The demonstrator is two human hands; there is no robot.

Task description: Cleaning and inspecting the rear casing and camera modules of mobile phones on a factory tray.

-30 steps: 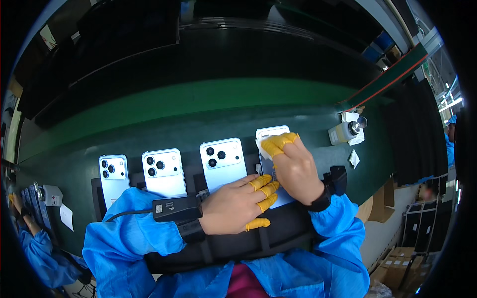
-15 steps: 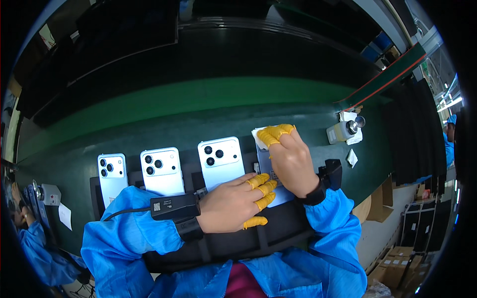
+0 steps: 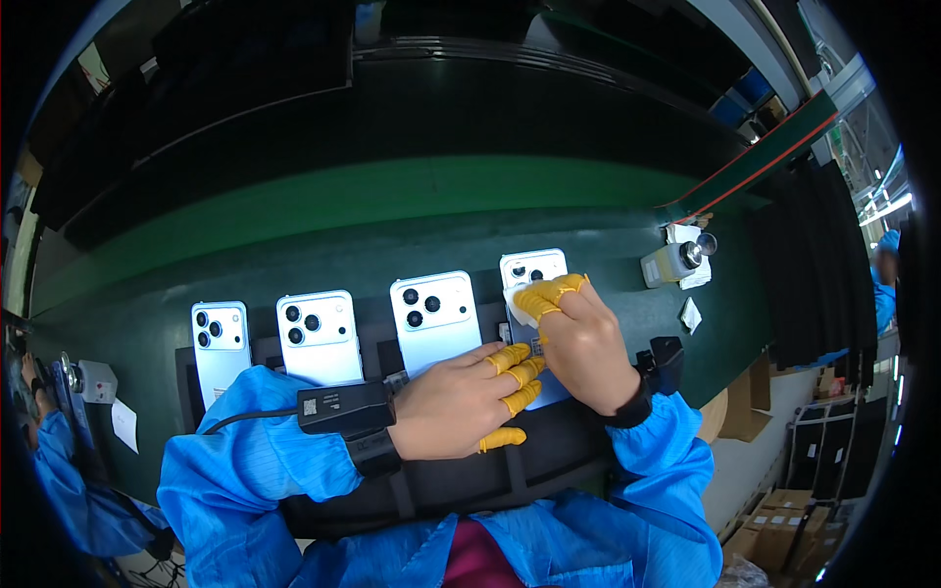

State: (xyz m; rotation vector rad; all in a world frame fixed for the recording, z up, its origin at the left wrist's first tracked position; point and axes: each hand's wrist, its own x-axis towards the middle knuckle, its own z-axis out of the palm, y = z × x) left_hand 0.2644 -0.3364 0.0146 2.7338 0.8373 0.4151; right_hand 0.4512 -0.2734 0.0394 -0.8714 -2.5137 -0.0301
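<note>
Four light-blue phones would be several, so: several light-blue phones stand in a row, backs up, in a black tray (image 3: pixel 451 485). The rightmost phone (image 3: pixel 534 263) has a white wipe (image 3: pixel 520 306) pressed on its back just below the cameras. Yellow-tipped fingers of my right hand (image 3: pixel 588 338) are pinched on that wipe. My left hand (image 3: pixel 466 402) lies palm down with fingers spread, its yellow finger cots reaching the lower part of the same phone. Left of it are a second phone (image 3: pixel 436 323), a third phone (image 3: pixel 319 338) and a further phone (image 3: pixel 222 348).
A squarish dispenser bottle (image 3: pixel 671 265) with a metal top stands right on the green bench (image 3: pixel 392 230), beside white wipes (image 3: pixel 691 314). At far left, another bottle (image 3: pixel 95 382) and a co-worker's blue sleeve (image 3: pixel 74 480) show. Cardboard boxes (image 3: pixel 779 524) lie lower right.
My right hand has slid the wipe down from the rightmost phone's top edge, uncovering its cameras. My left hand has stayed in place.
</note>
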